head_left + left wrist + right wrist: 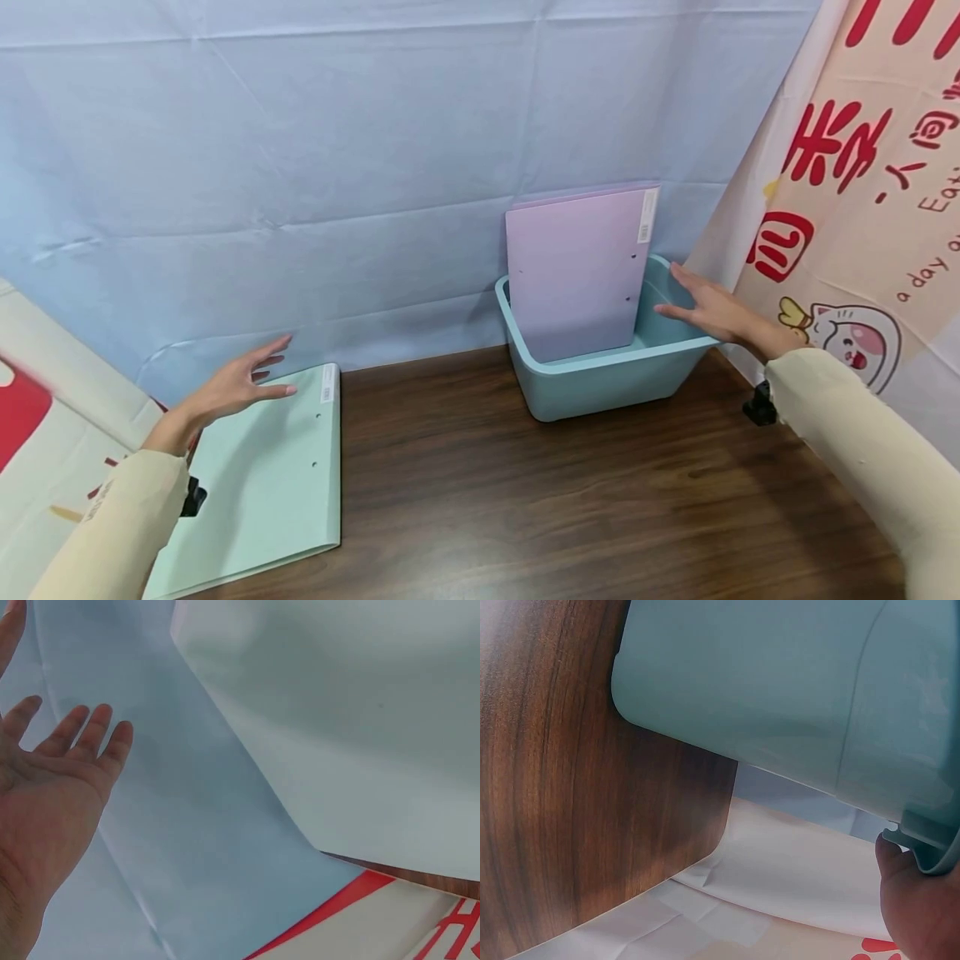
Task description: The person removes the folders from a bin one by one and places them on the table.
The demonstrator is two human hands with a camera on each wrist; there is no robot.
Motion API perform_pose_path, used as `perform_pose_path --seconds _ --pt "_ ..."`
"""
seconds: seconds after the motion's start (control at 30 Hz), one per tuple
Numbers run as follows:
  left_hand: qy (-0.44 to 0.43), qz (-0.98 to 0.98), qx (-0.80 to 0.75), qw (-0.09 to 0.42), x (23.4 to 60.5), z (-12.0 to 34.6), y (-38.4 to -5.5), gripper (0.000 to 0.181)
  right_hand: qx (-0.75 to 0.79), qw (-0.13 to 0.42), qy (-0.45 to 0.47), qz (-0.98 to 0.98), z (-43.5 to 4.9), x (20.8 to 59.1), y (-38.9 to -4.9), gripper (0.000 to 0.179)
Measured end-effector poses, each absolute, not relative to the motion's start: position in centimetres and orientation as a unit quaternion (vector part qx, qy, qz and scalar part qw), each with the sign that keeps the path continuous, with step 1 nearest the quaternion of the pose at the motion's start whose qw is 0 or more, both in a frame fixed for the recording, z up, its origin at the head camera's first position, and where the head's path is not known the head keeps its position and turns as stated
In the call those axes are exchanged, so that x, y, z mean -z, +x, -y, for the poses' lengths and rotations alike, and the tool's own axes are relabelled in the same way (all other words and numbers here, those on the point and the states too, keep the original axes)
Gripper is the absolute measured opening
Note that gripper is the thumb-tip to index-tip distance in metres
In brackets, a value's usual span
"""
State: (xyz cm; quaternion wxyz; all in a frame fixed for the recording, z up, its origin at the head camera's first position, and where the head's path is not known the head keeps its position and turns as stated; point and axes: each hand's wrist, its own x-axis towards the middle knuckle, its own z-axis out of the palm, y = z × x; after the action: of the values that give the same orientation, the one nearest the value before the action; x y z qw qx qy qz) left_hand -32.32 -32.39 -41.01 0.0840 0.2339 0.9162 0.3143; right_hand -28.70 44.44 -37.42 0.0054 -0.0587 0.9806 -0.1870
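A pale green folder [277, 475] lies closed at the left of the table, with a white label and two holes along its right edge. Over its upper part hovers my left hand [228, 387], fingers spread and holding nothing; in the left wrist view the palm [52, 810] is bare. A lilac folder [573, 275] stands upright, leaning slightly back, inside a blue-green plastic bin [600, 396]. My right hand [708, 308] is at the bin's right rim, fingers extended and thumb apart. In the right wrist view the rim hides most of its fingers.
The dark wooden table [465, 483] runs between folder and bin. Behind it hangs a light blue cloth [375, 167]. A printed curtain [847, 208] with red characters borders the right, close to the bin. Another printed cloth [45, 483] is at the left.
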Motion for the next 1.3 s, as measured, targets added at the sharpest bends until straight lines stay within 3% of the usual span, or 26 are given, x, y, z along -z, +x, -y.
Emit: perform_pose_path --seconds 1.3 --pt "0.284 -0.875 -0.383 0.083 40.4 26.1 -33.5 0.093 0.188 0.001 -0.062 -0.980 -44.5 37.5 -28.9 0.098"
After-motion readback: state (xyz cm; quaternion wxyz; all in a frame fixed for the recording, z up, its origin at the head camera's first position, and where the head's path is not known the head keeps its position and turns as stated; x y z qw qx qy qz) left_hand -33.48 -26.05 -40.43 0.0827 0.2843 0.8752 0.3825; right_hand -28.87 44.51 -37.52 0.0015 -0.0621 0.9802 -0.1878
